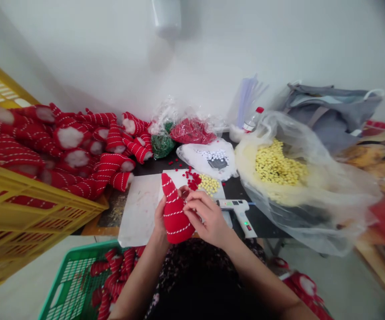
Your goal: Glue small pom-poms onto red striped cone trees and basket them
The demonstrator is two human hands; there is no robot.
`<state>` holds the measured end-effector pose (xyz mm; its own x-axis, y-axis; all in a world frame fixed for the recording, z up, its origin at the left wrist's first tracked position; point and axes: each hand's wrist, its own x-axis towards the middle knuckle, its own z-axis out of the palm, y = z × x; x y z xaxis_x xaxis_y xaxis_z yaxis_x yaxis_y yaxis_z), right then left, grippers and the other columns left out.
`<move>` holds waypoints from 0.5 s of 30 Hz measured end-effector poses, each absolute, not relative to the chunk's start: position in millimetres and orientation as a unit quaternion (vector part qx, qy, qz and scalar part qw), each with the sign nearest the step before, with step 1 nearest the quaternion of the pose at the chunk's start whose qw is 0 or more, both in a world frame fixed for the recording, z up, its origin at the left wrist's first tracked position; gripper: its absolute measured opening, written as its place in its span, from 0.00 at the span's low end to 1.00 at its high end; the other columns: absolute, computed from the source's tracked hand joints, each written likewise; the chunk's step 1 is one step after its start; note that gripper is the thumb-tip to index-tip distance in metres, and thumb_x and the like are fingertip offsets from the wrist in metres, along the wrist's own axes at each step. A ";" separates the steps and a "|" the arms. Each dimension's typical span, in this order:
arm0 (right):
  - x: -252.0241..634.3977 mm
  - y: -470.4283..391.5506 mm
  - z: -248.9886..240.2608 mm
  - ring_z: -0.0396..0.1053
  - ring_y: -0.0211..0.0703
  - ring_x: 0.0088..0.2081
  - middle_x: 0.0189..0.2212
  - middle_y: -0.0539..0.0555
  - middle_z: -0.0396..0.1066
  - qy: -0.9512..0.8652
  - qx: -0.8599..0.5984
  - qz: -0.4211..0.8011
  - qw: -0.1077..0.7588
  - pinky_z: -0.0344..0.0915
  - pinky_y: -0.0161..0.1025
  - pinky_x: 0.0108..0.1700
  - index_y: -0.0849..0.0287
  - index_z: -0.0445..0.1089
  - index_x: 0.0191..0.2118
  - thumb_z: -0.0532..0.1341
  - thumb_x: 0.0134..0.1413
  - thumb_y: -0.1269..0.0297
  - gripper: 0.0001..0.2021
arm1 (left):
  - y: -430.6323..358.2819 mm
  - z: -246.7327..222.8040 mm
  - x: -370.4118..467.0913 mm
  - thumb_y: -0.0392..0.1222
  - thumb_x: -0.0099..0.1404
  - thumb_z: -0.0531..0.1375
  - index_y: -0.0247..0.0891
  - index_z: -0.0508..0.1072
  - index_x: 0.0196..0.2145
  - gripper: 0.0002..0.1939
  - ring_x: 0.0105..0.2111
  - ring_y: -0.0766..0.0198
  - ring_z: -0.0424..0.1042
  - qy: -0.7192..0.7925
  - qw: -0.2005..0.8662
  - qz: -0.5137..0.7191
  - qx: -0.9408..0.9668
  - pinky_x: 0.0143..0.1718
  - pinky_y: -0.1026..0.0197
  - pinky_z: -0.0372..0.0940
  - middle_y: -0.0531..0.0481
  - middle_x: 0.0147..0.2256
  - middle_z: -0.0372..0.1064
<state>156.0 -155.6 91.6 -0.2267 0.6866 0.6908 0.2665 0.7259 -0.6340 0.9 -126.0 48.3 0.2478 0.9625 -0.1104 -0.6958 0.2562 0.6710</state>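
Observation:
My left hand [160, 218] holds a red cone-shaped cloth hat with white stripes [174, 209] upright from behind, over a white board [139, 209]. My right hand [205, 218] rests against the hat's right side, fingertips pinched at its upper part near a small red piece. Whether the fingers hold that piece I cannot tell. Small heaps of red beads [192, 178] and yellow beads [208, 184] lie just beyond the hat. A white glue gun [240, 211] lies to the right of my right hand.
A yellow crate [19, 209] at left overflows with red striped hats [79, 151]. A green crate [75, 284] holds more hats below. Bags of green [162, 144], red [192, 131], white [215, 158] and yellow beads [279, 166] stand behind. A grey bag [332, 111] sits at right.

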 end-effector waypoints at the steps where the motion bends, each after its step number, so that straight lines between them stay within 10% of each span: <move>1: 155.7 -157.7 92.3 0.73 0.46 0.47 0.45 0.58 0.70 -0.755 -0.308 0.198 0.543 0.75 0.44 0.49 0.55 0.71 0.45 0.58 0.68 0.73 0.07 | -126.2 47.1 0.8 0.64 0.58 0.65 0.39 0.75 0.35 0.23 0.58 0.43 0.71 0.255 0.740 0.565 0.261 0.58 0.46 0.69 0.40 0.50 0.76; 15: 153.3 -155.1 101.4 0.76 0.43 0.41 0.41 0.58 0.76 -0.785 -0.265 0.134 0.543 0.77 0.39 0.44 0.58 0.75 0.47 0.61 0.68 0.74 0.08 | -124.9 37.4 -4.7 0.65 0.53 0.67 0.42 0.66 0.26 0.25 0.53 0.48 0.73 0.195 0.729 0.594 0.280 0.56 0.49 0.68 0.45 0.44 0.74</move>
<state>153.3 -155.1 101.4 -0.2687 0.5618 0.7824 0.2712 0.8235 -0.4982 -4.7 -124.9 37.4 0.2196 0.9743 0.0492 -0.7561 0.1381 0.6397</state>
